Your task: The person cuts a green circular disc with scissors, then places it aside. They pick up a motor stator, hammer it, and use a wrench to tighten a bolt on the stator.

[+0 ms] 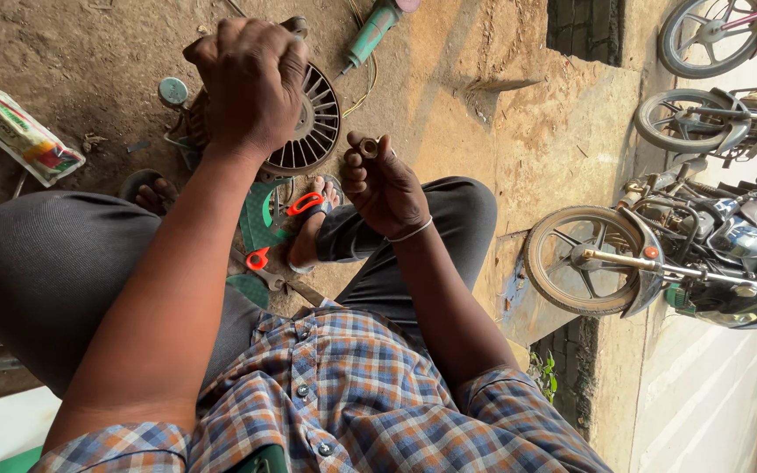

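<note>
Here the left hand (251, 83) clamps down over the round finned metal part (308, 123) resting on the dirt ground (89, 61), while the right hand (385, 186) pinches a small ring-shaped piece (368, 147) just beside it, seemingly mid-fitting, calling for careful alignment.

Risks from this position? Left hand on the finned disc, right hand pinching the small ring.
1. The small dark metal ring sits only at the right hand fingertips above the dirt ground; dropped, it may be hard to find.
2. The left hand presses on the round finned metal disc; the fin edges might nick fingers if it slips.
</note>
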